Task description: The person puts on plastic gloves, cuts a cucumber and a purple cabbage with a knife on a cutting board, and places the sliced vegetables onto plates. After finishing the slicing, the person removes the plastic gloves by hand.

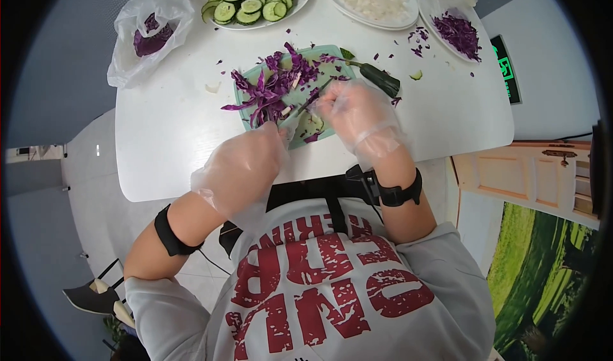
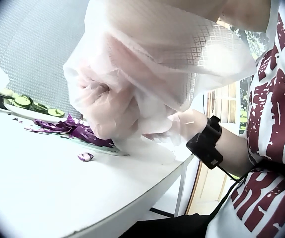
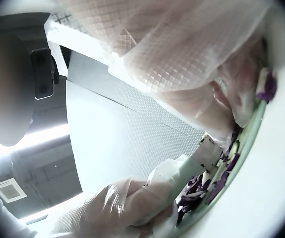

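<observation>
Both hands wear clear plastic gloves. My left hand (image 1: 246,157) grips a knife by its light green handle (image 3: 186,171). Bits of purple cabbage cling to the blade (image 3: 208,152), which slants over the light green cutting board (image 1: 325,130). At the blade my right hand (image 1: 361,112) has its fingers curled, with the fingertips (image 3: 224,130) pinched on it; the far part is hidden behind them in the right wrist view. Shredded purple cabbage (image 1: 271,83) lies heaped on the board's far left. Beyond my right hand rests a dark green cucumber piece (image 1: 380,80).
Along the back of the white table (image 1: 166,150) stand a plate of cucumber slices (image 1: 252,7), a plate of pale chopped pieces (image 1: 370,0) and a plate of shredded cabbage (image 1: 458,37). A plastic bag (image 1: 124,61) with a cabbage chunk (image 1: 153,40) sits back left. Scraps lie scattered about.
</observation>
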`<state>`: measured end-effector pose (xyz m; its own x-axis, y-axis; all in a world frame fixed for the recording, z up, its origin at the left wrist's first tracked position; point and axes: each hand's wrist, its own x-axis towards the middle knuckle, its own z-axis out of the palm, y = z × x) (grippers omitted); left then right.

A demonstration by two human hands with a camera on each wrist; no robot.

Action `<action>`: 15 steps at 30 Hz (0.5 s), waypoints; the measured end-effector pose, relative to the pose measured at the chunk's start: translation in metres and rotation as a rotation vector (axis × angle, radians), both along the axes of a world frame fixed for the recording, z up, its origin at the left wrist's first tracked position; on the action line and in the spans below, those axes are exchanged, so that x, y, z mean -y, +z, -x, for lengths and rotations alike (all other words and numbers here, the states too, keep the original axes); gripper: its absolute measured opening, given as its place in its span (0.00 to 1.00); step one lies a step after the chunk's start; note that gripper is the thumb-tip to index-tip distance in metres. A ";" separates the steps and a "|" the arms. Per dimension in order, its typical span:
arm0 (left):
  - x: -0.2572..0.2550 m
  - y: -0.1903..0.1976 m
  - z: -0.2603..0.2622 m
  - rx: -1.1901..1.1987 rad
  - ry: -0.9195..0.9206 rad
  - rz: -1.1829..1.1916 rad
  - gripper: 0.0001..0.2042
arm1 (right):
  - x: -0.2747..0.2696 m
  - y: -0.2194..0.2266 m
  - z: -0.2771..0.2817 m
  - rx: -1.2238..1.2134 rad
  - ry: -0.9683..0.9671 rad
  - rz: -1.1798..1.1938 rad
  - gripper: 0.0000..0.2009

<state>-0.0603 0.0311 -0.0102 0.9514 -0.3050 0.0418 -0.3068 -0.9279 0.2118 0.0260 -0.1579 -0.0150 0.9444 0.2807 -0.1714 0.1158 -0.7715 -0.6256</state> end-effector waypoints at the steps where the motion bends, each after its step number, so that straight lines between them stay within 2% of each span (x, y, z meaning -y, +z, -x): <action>1: -0.001 0.001 0.000 0.043 -0.045 -0.055 0.10 | 0.000 0.001 0.000 -0.008 -0.001 -0.009 0.10; 4: -0.013 -0.011 0.011 -0.029 0.021 0.028 0.10 | 0.000 -0.001 0.000 -0.002 -0.005 -0.017 0.10; 8: -0.019 -0.009 0.022 -0.098 0.077 -0.031 0.11 | 0.001 -0.003 -0.001 -0.009 0.002 -0.024 0.11; 10: -0.020 -0.011 0.022 0.075 0.018 -0.093 0.11 | 0.000 0.001 -0.001 -0.018 0.003 0.000 0.11; 11: -0.019 -0.012 0.019 0.074 0.022 -0.091 0.11 | -0.002 0.002 -0.001 -0.027 0.006 0.023 0.11; 13: -0.015 -0.014 0.009 0.187 -0.092 0.040 0.11 | -0.001 -0.002 -0.001 -0.021 0.011 0.020 0.11; 15: -0.009 -0.012 -0.002 0.206 -0.110 0.006 0.10 | -0.002 -0.002 -0.002 -0.011 0.011 0.017 0.11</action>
<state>-0.0584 0.0403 -0.0221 0.8835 -0.4057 0.2342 -0.4435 -0.8853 0.1397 0.0279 -0.1558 -0.0170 0.9393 0.2879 -0.1865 0.1174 -0.7806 -0.6139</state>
